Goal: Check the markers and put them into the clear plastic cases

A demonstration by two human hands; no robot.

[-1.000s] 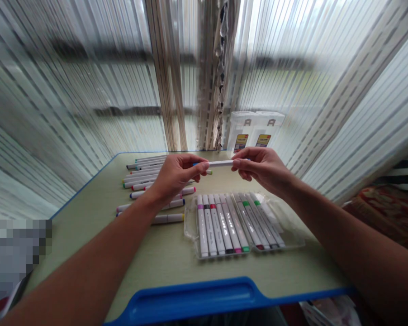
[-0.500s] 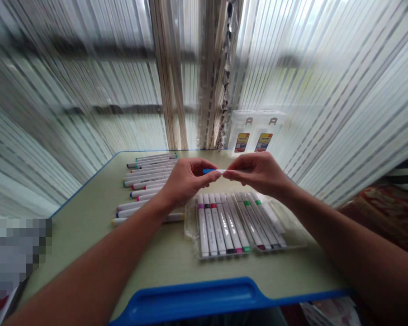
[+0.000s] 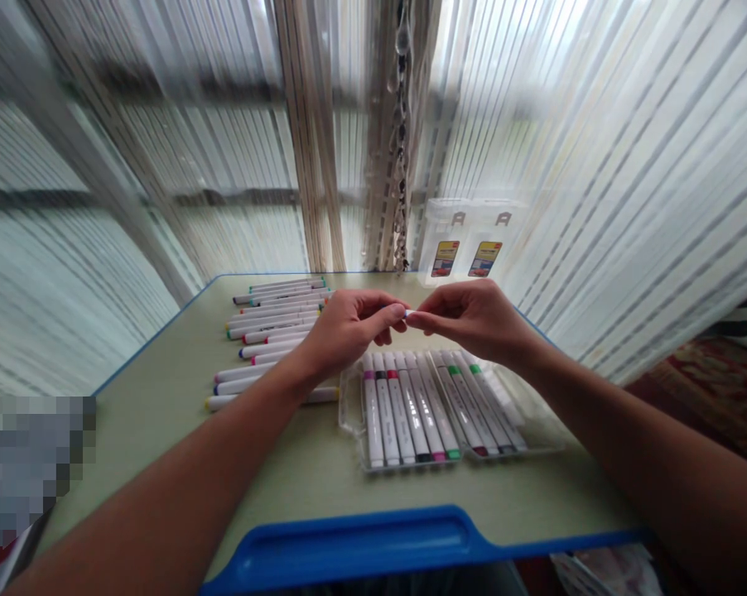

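Note:
Above the middle of the table, my left hand (image 3: 356, 324) and my right hand (image 3: 469, 316) pinch one white marker (image 3: 410, 314), their fingertips almost meeting. Only a short white piece with a bit of blue shows between the thumbs; the fingers hide most of it. Just below my hands lies a clear plastic case (image 3: 411, 469) holding several white markers (image 3: 404, 414) side by side, their ends in different colours. On the left, behind my left forearm, loose markers (image 3: 274, 324) lie in a rough row.
Two clear plastic boxes (image 3: 457, 236) with yellow labels stand at the table's back edge, before striped curtains (image 3: 237, 149). The pale table (image 3: 299, 480) has a blue rim with a moulded recess (image 3: 361, 538) at the front. Patterned fabric (image 3: 690, 389) lies to the right.
My hands have come together along the marker, so its white barrel and blue end are now mostly covered. The loose markers and the case have stayed put.

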